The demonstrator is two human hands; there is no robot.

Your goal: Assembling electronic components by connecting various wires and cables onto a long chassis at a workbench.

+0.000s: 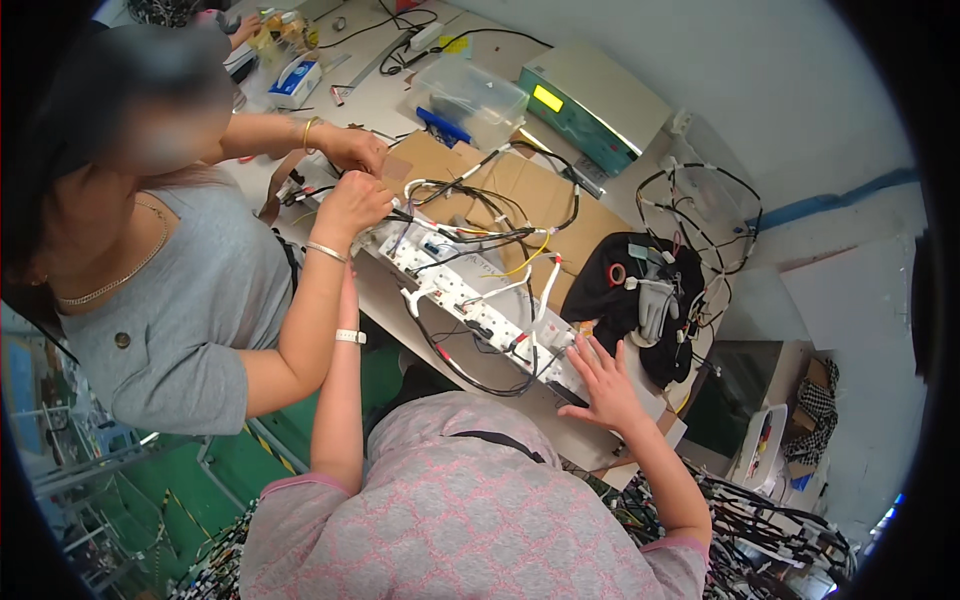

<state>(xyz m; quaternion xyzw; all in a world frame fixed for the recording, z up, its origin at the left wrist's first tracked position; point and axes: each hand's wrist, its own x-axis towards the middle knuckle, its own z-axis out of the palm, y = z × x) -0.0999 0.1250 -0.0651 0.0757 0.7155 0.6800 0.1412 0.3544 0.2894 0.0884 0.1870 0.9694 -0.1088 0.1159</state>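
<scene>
A long white board with connectors (460,297) lies slantwise along the table's near edge, with a black-sleeved wire harness (470,380) looped over and below it. My right hand (605,385) rests flat on the board's right end, fingers spread and holding nothing. My left forearm (338,410), with a white watch (350,337), reaches up toward the board's left end. There a co-worker's arm covers my left hand, so its fingers cannot be seen. That co-worker's two hands (357,205) are close together at the harness's left end. A yellow wire (527,266) crosses above the board.
Flattened cardboard (590,235) lies behind the board. To the right is a black cloth (605,290) bearing a grey glove (655,308) and a red tape roll (616,274). Farther back stand a clear plastic bin (470,95) and a green-fronted instrument (575,120). Cable bundles (760,530) fill the lower right.
</scene>
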